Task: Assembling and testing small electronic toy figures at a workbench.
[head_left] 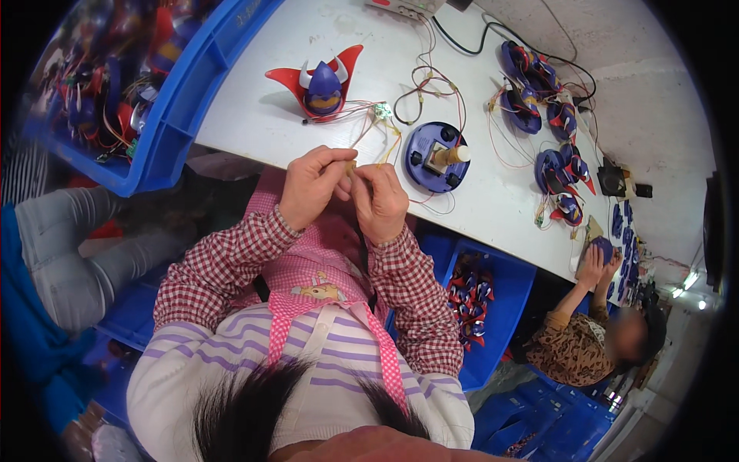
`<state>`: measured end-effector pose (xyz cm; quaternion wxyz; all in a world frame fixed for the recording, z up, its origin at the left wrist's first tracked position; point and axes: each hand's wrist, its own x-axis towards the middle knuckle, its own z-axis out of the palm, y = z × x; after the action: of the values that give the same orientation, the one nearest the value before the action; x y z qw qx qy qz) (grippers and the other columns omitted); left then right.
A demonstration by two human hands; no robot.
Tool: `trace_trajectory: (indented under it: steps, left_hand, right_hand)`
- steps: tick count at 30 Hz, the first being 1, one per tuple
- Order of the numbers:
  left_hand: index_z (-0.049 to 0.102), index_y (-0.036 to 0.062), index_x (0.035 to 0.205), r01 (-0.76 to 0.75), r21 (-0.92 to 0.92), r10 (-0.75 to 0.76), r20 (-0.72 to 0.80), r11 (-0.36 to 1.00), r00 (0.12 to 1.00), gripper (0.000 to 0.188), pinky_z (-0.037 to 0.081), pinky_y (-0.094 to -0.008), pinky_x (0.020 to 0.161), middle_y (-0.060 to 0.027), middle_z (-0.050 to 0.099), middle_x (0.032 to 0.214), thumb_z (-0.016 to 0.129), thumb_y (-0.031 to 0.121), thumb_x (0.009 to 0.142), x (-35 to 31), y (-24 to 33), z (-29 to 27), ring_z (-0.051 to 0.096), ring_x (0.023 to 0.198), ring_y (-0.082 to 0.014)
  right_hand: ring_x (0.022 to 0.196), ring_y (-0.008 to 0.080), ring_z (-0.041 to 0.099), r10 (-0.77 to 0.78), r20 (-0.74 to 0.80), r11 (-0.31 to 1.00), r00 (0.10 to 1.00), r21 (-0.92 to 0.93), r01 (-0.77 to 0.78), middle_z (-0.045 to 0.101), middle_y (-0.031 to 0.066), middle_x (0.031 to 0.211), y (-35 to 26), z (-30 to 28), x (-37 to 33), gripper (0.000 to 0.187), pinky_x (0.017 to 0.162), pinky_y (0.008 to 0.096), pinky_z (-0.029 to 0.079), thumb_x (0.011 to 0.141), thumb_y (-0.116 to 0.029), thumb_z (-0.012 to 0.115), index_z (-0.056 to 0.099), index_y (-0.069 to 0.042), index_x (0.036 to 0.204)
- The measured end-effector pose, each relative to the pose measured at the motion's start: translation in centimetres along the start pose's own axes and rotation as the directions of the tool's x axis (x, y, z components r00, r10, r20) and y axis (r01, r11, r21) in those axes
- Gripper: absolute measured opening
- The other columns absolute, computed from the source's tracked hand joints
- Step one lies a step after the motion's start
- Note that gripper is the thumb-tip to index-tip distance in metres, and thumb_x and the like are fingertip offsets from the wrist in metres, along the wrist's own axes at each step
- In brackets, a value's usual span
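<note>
My left hand and my right hand meet at the table's near edge, fingertips pinched together on a small yellowish piece. Its exact kind is too small to make out. Thin wires run to my fingers from a small green circuit board. Beyond them stands a purple toy figure with white horns and red wing-like sides, joined to the board by wires. Right of my hands lies a round purple base, its underside parts showing, with a tan cylinder on it.
A blue crate full of toy parts stands at the left. Several purple toy assemblies line the table's right side. Under the table is another blue crate. A grey device with cables sits at the back. A co-worker handles a purple part farther right.
</note>
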<state>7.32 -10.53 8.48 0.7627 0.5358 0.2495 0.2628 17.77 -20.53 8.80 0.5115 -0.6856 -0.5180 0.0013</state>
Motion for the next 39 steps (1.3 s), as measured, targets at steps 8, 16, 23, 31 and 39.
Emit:
trace_trajectory:
  steps: [8, 16, 23, 31, 39]
  left_hand:
    - [0.066, 0.0018, 0.105, -0.481, 0.724, 0.501, 0.214, 0.495, 0.838, 0.021, 0.053, -0.0342, 0.059, -0.0131, 0.057, 0.085, 0.059, -0.001, 0.085, 3.4, 0.8, -0.9, 0.065, 0.071, -0.0266]
    - [0.066, 0.0080, 0.110, -0.362, 0.843, 0.499, 0.131, 0.399, 0.856, 0.033, 0.051, -0.0367, 0.063, -0.0143, 0.052, 0.102, 0.060, -0.002, 0.079, 1.7, 2.5, -1.3, 0.061, 0.073, -0.0289]
    - [0.045, -0.0024, 0.132, -0.661, 0.672, 0.519, 0.455, 0.333, 0.724, 0.072, 0.038, -0.0449, 0.098, -0.0218, 0.051, 0.123, 0.077, 0.022, 0.072, 5.1, 3.0, 5.3, 0.048, 0.115, -0.0386]
    - [0.033, -0.0058, 0.138, -0.611, 0.769, 0.307, 0.545, 0.188, 0.780, 0.107, 0.024, -0.0562, 0.106, -0.0235, 0.045, 0.131, 0.080, 0.047, 0.059, 8.8, -0.4, 9.1, 0.035, 0.132, -0.0401]
    - [0.039, -0.0077, 0.132, -0.608, 0.772, 0.313, 0.540, 0.186, 0.782, 0.102, 0.023, -0.0558, 0.107, -0.0241, 0.045, 0.129, 0.079, 0.053, 0.059, 9.3, -0.9, 8.9, 0.036, 0.130, -0.0390]
  right_hand:
    - [0.087, 0.0313, 0.059, 0.017, 0.108, 0.957, 0.994, -0.290, 0.015, 0.059, 0.0151, 0.093, 0.6, 0.4, 3.0, 0.024, 0.074, 0.0391, 0.049, 0.078, -0.004, 0.069, 0.060, 0.000, 0.100]
    - [0.094, 0.0358, 0.060, 0.061, 0.265, 0.924, 0.962, -0.380, 0.047, 0.059, 0.0230, 0.109, -3.3, -4.1, 1.7, 0.053, 0.077, 0.0399, 0.051, 0.078, -0.012, 0.072, 0.051, 0.001, 0.124]
    - [0.068, 0.0226, 0.055, 0.167, -0.133, 0.938, 0.977, -0.285, -0.199, 0.059, 0.0141, 0.095, -1.2, -12.3, 3.4, 0.046, 0.059, 0.0300, 0.048, 0.077, -0.010, 0.077, 0.057, 0.004, 0.115]
    - [0.074, 0.0317, 0.062, 0.252, 0.012, 0.949, 0.968, -0.198, -0.245, 0.061, 0.0151, 0.093, 4.3, -10.3, 4.9, 0.034, 0.062, 0.0366, 0.051, 0.080, -0.020, 0.075, 0.061, 0.001, 0.102]
    - [0.071, 0.0231, 0.062, -0.108, -0.112, 0.952, 0.988, -0.299, 0.071, 0.061, 0.0116, 0.083, 2.3, -10.6, 4.3, 0.015, 0.061, 0.0326, 0.050, 0.083, -0.007, 0.070, 0.062, 0.000, 0.093]
